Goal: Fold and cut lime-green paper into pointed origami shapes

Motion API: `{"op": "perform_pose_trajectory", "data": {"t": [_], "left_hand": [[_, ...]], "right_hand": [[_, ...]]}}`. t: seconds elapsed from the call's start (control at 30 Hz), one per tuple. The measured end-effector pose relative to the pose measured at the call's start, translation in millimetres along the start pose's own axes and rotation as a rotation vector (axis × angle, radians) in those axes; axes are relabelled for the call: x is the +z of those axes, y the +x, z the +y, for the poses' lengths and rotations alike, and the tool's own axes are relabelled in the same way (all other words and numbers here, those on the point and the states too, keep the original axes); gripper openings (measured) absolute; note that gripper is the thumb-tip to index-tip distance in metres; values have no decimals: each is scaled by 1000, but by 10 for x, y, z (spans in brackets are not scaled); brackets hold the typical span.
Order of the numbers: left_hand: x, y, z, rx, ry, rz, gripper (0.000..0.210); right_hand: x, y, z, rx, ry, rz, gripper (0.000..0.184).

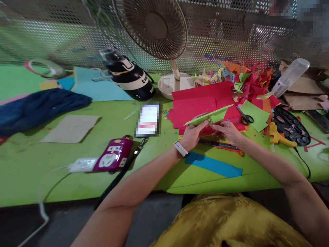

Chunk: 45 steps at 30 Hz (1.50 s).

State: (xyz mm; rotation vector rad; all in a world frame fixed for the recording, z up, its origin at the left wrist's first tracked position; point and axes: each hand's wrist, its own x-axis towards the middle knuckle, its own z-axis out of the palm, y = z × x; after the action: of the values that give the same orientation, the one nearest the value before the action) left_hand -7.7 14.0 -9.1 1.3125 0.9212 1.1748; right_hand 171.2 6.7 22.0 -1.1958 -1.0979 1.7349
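Note:
A folded piece of light green paper (209, 116) is held up over the red sheets (197, 105). My left hand (192, 135), with a white band (181, 149) at its wrist, grips the paper's left part, thumb on top. At its lower right edge, the fingers of my right hand (228, 131) pinch the same paper. Black-handled scissors (247, 118) lie just beyond my right hand, partly on another green sheet (254, 115). Below the hands are a dark, pen-like tool (221, 144) on orange scraps and a blue paper strip (213, 164).
A fan (177, 80) and a black bottle (131, 77) stand at the back. Left of my hands are a phone (148, 120), a purple power strip (113, 154) and dark cloth (43, 106). To the right lie a yellow glue gun (280, 138), a black palette (290, 127) and paper scraps (253, 82).

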Motion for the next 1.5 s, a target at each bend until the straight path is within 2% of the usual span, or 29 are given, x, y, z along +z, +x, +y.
{"op": "perform_pose_trajectory", "data": {"t": [0.1,0.2,0.37,0.43,0.5,0.57,0.6,0.7,0.77,0.83,1.1,1.33,1.5], "left_hand": [[-19,-21,-102,-47,-49,0,26],[34,-43,-129,-136,-197,6,24],[140,-51,58,-228,-335,-62,29],[112,-27,177,-222,-376,-113,35],[29,21,281,-189,-428,-213,53],[-78,85,342,-242,-481,-331,68],[-126,116,350,-270,-490,-332,72],[-198,178,307,-342,-424,-226,62],[-185,179,254,-374,-351,-145,47],[-151,159,212,-395,-286,-108,41],[-84,122,187,-346,-249,-40,39],[-30,90,229,-367,-203,-52,34],[25,63,278,-369,-225,-42,39]], "right_hand": [[23,10,43,2,21,-15,47],[43,20,80,-17,22,2,48],[48,2,42,-58,62,33,46],[17,-9,-22,-84,91,61,45],[-38,-15,-102,-114,94,93,44],[-100,-18,-179,-135,58,94,43],[-129,-20,-212,-133,25,78,42],[-180,-29,-276,-71,-104,-20,39],[-183,-39,-291,-24,-175,-93,38],[-170,-47,-291,-7,-210,-132,38],[-113,-63,-280,-88,-198,-36,41],[-58,-96,-274,-163,-216,13,45],[-39,-113,-264,-207,-235,58,46]]}}
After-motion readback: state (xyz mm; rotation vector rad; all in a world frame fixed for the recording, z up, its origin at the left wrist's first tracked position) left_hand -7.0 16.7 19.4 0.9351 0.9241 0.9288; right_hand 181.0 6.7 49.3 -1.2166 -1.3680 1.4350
